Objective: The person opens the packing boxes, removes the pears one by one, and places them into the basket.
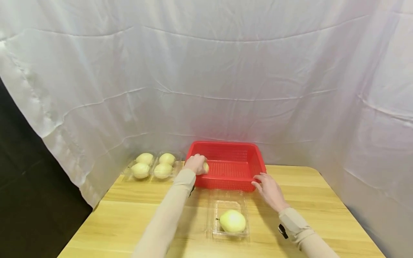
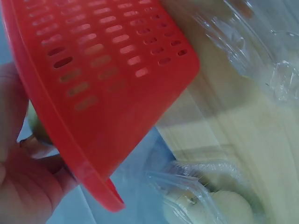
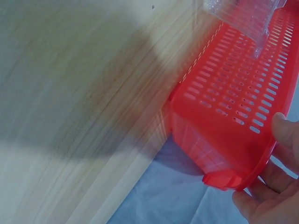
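My left hand (image 1: pixel 195 164) reaches over the left end of a red plastic basket (image 1: pixel 226 183) and grips a pale yellow pear (image 1: pixel 205 167), mostly hidden by the fingers. In the left wrist view, only part of that pear (image 2: pixel 36 123) shows behind the basket's rim. At the basket's front right corner, my right hand (image 1: pixel 270 190) holds the rim, thumb on the front and fingers round the side in the right wrist view. In front of the basket, a clear plastic clamshell box (image 1: pixel 226 206) lies with its lid raised, and one yellow pear (image 1: pixel 233 221) sits in its near half.
Left of the basket, two clear boxes stand side by side on the wooden table (image 1: pixel 129 211), with pears (image 1: pixel 140 170) in one and pears (image 1: pixel 163 171) in the other. A pale curtain (image 1: pixel 226 71) hangs behind the table and along its sides.
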